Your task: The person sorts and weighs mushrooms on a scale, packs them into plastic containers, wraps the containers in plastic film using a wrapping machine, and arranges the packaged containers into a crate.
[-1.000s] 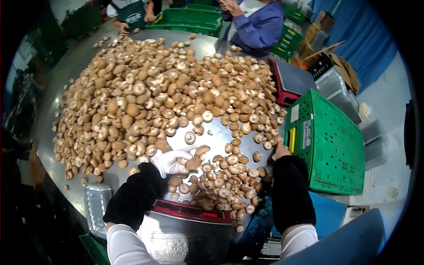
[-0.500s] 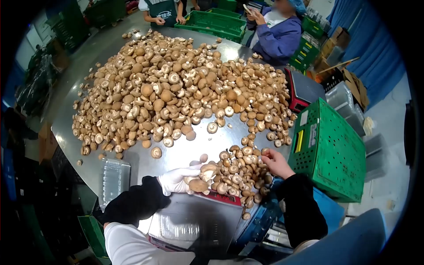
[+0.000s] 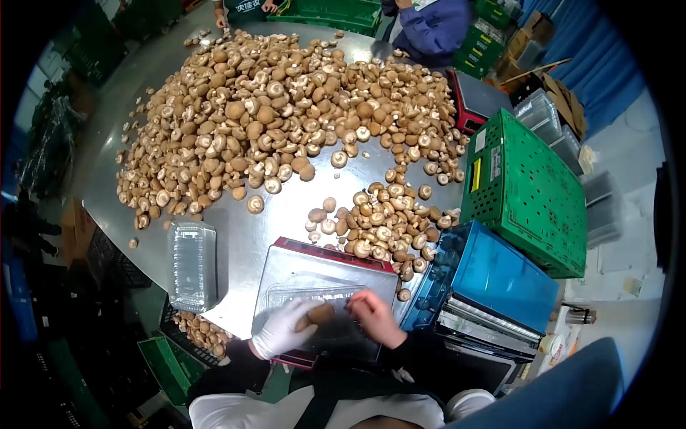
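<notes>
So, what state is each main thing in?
White-gloved left grip: closed on a brown mushroom
Bare right grip: curled, contents unclear
Red-edged silver scale: bearing a clear plastic tray, reading illegible
Big brown mushroom heap: loose, unpacked
Green perforated plastic crate: opening out of view

Light lay bright on the desk (image 3: pixel 296 207), glaring white just left of the scale (image 3: pixel 300 261), whose near part sat in shadow. Far left of it, the surroundings were dim. Black corners and bowed lines showed lens distortion; over the scale, the right hand (image 3: pixel 376 319) looked slightly blurred.
</notes>
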Demonstrator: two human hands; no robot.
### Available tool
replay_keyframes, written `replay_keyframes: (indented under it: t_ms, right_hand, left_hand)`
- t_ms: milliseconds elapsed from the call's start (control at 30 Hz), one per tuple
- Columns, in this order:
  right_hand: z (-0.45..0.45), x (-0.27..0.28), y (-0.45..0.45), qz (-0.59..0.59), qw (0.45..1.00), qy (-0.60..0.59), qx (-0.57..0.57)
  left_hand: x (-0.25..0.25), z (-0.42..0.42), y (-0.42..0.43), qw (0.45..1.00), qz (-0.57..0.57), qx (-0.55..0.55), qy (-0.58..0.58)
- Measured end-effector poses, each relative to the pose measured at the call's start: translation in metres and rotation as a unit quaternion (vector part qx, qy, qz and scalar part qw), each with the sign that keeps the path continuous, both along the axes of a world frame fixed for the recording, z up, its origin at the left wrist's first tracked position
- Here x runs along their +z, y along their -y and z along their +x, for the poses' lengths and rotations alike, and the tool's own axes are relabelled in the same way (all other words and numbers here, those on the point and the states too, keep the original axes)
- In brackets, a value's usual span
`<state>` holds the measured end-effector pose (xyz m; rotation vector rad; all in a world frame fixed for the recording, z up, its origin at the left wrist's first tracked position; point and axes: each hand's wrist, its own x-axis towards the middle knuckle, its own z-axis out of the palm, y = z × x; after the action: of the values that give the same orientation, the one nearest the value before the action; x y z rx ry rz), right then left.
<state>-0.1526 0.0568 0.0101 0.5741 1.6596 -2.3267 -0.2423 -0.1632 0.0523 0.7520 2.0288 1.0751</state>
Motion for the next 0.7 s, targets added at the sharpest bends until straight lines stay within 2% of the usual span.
replay_keyframes:
  t_ms: [33,67,100,167,233,300,400,500,567,633,700]
  right_hand:
    - [0.002,0.002,0.009,0.206,0.97,-0.103,0.075]
    - [0.005,0.003,0.017,0.4,0.883,-0.199,0.145]
    - [0.007,-0.002,0.023,0.401,0.883,-0.2,0.142]
    - [0.008,-0.018,0.03,0.514,0.803,-0.267,0.142]
    - [0.009,-0.004,0.025,0.499,0.816,-0.242,0.166]
    - [0.002,0.01,0.015,0.435,0.851,-0.247,0.16]
    - [-0.023,0.021,-0.016,0.466,0.833,-0.277,0.109]
    - [-0.072,0.023,-0.048,0.53,0.819,-0.209,0.061]
    - [-0.101,0.007,-0.067,0.552,0.813,-0.18,0.051]
    - [-0.123,-0.006,-0.077,0.565,0.804,-0.169,0.071]
    - [-0.141,-0.016,-0.08,0.568,0.798,-0.139,0.144]
  left_hand:
    - [-0.012,0.009,0.0,0.988,0.0,-0.016,-0.151]
    - [-0.019,0.017,0.002,0.979,0.0,-0.027,-0.2]
    - [-0.021,0.019,0.002,0.968,0.001,-0.038,-0.25]
    - [-0.016,0.015,0.003,0.96,0.013,-0.066,-0.271]
    - [-0.011,0.011,0.005,0.964,0.026,-0.086,-0.252]
    - [0.001,-0.002,0.006,0.966,0.039,-0.105,-0.231]
    - [0.006,-0.034,0.005,0.959,0.104,-0.09,-0.247]
    - [0.01,-0.084,-0.024,0.95,0.092,-0.031,-0.296]
    - [-0.006,-0.12,-0.05,0.953,0.072,-0.02,-0.295]
    - [-0.034,-0.157,-0.075,0.968,0.031,-0.048,-0.244]
    - [-0.069,-0.185,-0.098,0.963,-0.024,-0.068,-0.259]
